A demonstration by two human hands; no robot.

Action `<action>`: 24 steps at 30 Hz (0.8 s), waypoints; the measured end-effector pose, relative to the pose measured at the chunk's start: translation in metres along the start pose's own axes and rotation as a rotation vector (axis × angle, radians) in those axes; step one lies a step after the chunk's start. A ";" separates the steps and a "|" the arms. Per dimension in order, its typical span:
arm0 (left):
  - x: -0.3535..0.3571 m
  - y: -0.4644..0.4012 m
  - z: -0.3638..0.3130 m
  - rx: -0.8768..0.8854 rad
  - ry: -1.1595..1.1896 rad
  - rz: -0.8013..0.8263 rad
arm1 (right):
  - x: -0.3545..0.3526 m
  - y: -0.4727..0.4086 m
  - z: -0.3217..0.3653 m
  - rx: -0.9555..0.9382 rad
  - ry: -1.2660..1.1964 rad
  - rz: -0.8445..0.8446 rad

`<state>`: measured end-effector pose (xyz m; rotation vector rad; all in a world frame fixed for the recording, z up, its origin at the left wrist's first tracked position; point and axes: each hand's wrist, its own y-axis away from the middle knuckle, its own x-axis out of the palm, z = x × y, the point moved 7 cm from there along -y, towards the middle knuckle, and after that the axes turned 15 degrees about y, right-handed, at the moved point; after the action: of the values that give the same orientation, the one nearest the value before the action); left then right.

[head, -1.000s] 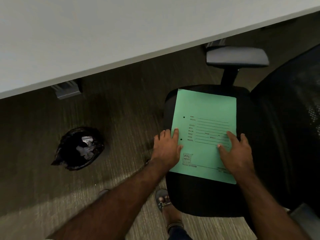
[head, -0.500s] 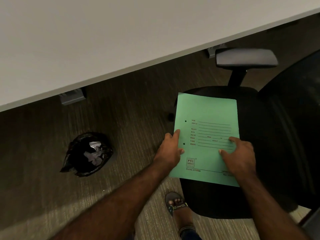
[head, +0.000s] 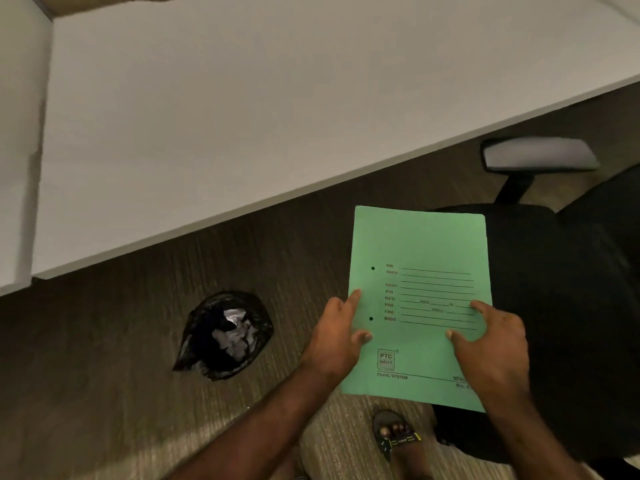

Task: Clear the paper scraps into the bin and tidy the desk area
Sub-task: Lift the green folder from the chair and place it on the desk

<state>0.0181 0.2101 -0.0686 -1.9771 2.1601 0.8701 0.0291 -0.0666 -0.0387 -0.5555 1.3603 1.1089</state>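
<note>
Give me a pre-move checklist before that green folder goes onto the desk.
1. Left hand grips the green paper folder at its left edge: ok.
2. Right hand grips its right side: ok.
3. White desk top bare where visible: ok.
4. Black bag-lined bin on the carpet, left of the folder, holding paper scraps: ok.
5. Contents inside folder: cannot tell.
</note>
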 end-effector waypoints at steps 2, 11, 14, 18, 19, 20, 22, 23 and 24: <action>-0.019 0.010 -0.002 0.008 0.029 -0.009 | -0.011 0.014 0.013 -0.021 -0.018 -0.031; -0.108 0.053 -0.012 0.104 0.084 -0.063 | -0.057 0.064 0.076 -0.054 -0.018 -0.004; -0.134 0.061 -0.019 0.130 0.110 -0.090 | -0.073 0.075 0.094 -0.062 -0.016 -0.008; -0.174 0.062 -0.032 0.164 0.137 -0.106 | -0.091 0.080 0.128 -0.116 -0.001 -0.028; -0.185 0.061 -0.035 0.167 0.144 -0.113 | -0.094 0.081 0.137 -0.132 -0.002 -0.023; -0.197 0.061 -0.039 0.167 0.153 -0.124 | -0.098 0.080 0.148 -0.151 -0.005 -0.023; -0.219 0.059 -0.045 0.171 0.165 -0.140 | -0.106 0.080 0.169 -0.182 -0.025 -0.030; -0.227 0.057 -0.048 0.172 0.179 -0.147 | -0.110 0.079 0.178 -0.199 -0.040 -0.038; -0.237 0.055 -0.051 0.174 0.190 -0.154 | -0.114 0.078 0.188 -0.219 -0.058 -0.049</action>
<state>0.0202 0.3980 0.0946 -2.1775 2.0593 0.4729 0.0692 0.0935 0.1259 -0.7063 1.1768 1.2320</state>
